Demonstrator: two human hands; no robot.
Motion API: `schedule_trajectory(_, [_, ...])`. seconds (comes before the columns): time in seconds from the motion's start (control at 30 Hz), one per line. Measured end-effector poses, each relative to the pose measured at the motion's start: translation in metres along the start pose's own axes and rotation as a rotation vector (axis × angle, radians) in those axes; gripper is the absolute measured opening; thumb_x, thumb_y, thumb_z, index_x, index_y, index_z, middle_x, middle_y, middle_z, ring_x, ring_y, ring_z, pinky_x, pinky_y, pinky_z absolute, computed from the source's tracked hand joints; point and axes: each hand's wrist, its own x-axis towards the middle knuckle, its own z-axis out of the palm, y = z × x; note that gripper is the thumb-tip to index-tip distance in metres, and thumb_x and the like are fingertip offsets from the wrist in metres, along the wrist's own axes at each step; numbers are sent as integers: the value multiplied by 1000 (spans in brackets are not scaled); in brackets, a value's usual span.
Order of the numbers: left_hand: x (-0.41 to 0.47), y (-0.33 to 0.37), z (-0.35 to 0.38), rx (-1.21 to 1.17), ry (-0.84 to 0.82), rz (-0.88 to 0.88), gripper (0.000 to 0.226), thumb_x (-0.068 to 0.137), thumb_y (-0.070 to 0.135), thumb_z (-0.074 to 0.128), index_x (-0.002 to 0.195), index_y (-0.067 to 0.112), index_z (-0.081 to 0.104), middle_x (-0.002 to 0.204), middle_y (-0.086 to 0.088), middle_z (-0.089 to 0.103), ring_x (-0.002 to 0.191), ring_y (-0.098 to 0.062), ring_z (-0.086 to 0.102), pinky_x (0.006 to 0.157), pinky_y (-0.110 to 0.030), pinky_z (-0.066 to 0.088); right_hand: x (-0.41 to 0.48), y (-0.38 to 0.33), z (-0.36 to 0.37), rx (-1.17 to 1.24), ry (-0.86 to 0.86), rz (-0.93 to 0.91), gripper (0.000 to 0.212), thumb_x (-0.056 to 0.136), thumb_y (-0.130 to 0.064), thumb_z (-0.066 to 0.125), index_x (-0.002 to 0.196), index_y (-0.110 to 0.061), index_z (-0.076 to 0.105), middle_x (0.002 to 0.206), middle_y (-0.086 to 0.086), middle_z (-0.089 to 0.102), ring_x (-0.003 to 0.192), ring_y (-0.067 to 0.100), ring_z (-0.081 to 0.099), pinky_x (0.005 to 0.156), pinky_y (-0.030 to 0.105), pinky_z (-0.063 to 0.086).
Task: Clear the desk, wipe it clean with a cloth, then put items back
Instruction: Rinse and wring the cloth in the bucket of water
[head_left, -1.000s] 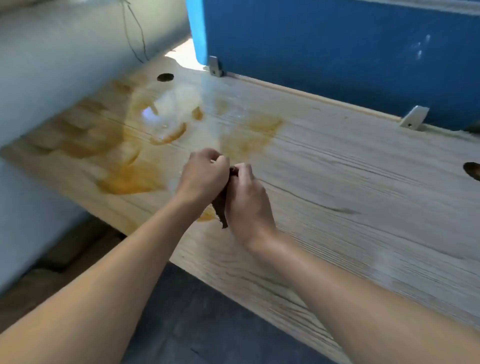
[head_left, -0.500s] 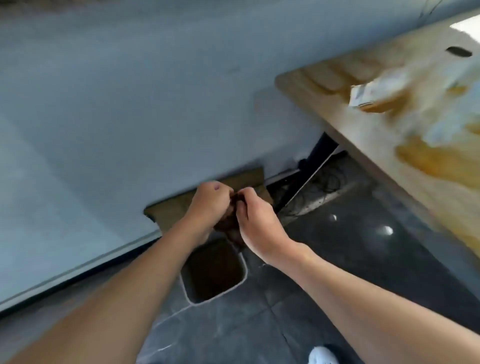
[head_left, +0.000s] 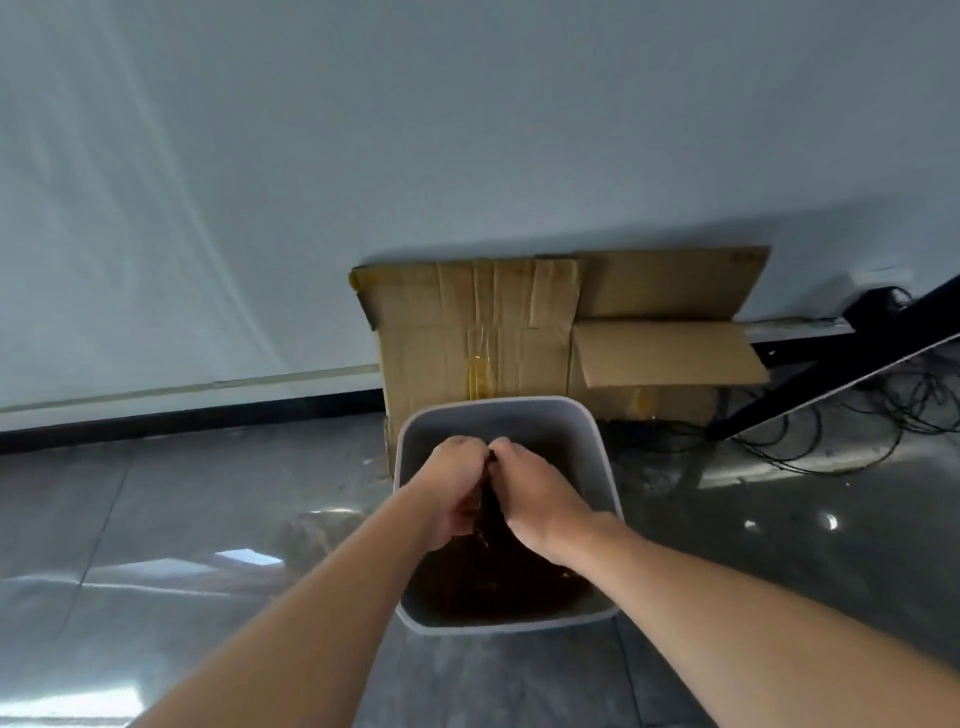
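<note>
Hands: left hand (head_left: 457, 491) & right hand (head_left: 537, 496) were both clenched round cloth (head_left: 490, 501).
Cloth: bunched btwn fists, above bin (head_left: 597, 441) of brown liquid (head_left: 493, 587).
Tip: twist opposite ways, low, so drips land inside.

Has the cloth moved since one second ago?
Yes. The left hand and the right hand carried the cloth off the desk; it is now over the grey bin, before the cardboard.
</note>
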Motion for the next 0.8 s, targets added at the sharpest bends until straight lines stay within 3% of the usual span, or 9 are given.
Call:
schedule_trajectory(0.1, [53, -21, 9, 11, 41, 43, 23, 98, 26, 47, 112, 18, 64, 109, -10, 68, 102, -28, 62, 80, -40, 52, 28, 34, 28, -114, -25, -39, 15, 102, -24, 43, 113, -30, 51, 113, -7, 58, 102, 14, 58, 97, 40, 48])
schedule_trajectory(0.23, [97, -39, 23, 18, 69, 53, 25, 98, 21, 43, 109, 11, 63, 99, -8, 65, 89, -23, 59, 80, -36, 49, 54, 68, 52, -341, -126, -42, 42, 99, -30, 49, 139, -19, 38, 139, 10, 48, 126, 32, 50, 105, 49, 40])
schedule_trajectory(0.3, [113, -43, 29, -10, 82, 101, 28, 98, 16, 41, 113, 9, 64, 87, -10, 63, 72, -23, 58, 68, -28, 49, 64, 80, 59, -454, -184, 35, 57, 101, -42, 42, 150, -19, 23, 154, 13, 32, 141, 35, 34, 113, 56, 26])
schedule_trajectory(0.37, [127, -48, 33, -9, 101, 104, 39, 96, 16, 40, 122, 5, 66, 94, -11, 69, 74, -26, 62, 68, -29, 50, 66, 84, 64, -553, -265, 130, 77, 99, -53, 40, 157, -25, -1, 165, 11, 5, 151, 38, 7, 116, 64, 10])
schedule_trajectory(0.43, [130, -53, 34, -48, 49, 56, 43, 98, 19, 36, 124, 3, 66, 110, -13, 71, 90, -30, 65, 77, -35, 52, 73, 88, 69, -544, -271, 233, 99, 90, -58, 54, 157, -27, -12, 165, 10, -10, 150, 43, -3, 115, 65, 8])
schedule_trajectory(0.5, [125, -58, 33, -69, 38, 27, 39, 102, 19, 34, 108, 3, 68, 100, -15, 72, 86, -29, 63, 70, -38, 50, 78, 89, 74, -450, -297, 331, 111, 80, -60, 63, 157, -29, -10, 164, 9, -16, 149, 45, -3, 115, 66, 13])
schedule_trajectory(0.57, [122, -61, 31, -57, 9, 6, 33, 101, 20, 37, 98, 5, 67, 86, -13, 69, 78, -27, 61, 68, -39, 49, 77, 87, 75, -359, -338, 397, 106, 79, -60, 60, 159, -26, -2, 163, 17, -13, 149, 44, 2, 116, 64, 18])
schedule_trajectory(0.67, [114, -59, 30, 9, -53, -14, 31, 100, 25, 43, 104, 5, 67, 88, -14, 69, 83, -28, 61, 74, -37, 51, 63, 76, 67, -69, -233, 398, 58, 96, -37, 54, 147, -13, 40, 150, 20, 39, 137, 38, 39, 107, 49, 39])
schedule_trajectory(0.8, [106, -61, 27, 90, -108, -47, 37, 98, 38, 53, 112, 9, 70, 96, -15, 73, 86, -30, 66, 68, -36, 50, 52, 72, 58, 563, -98, 446, 39, 101, -12, 42, 137, 1, 50, 139, 28, 52, 129, 44, 50, 109, 47, 42])
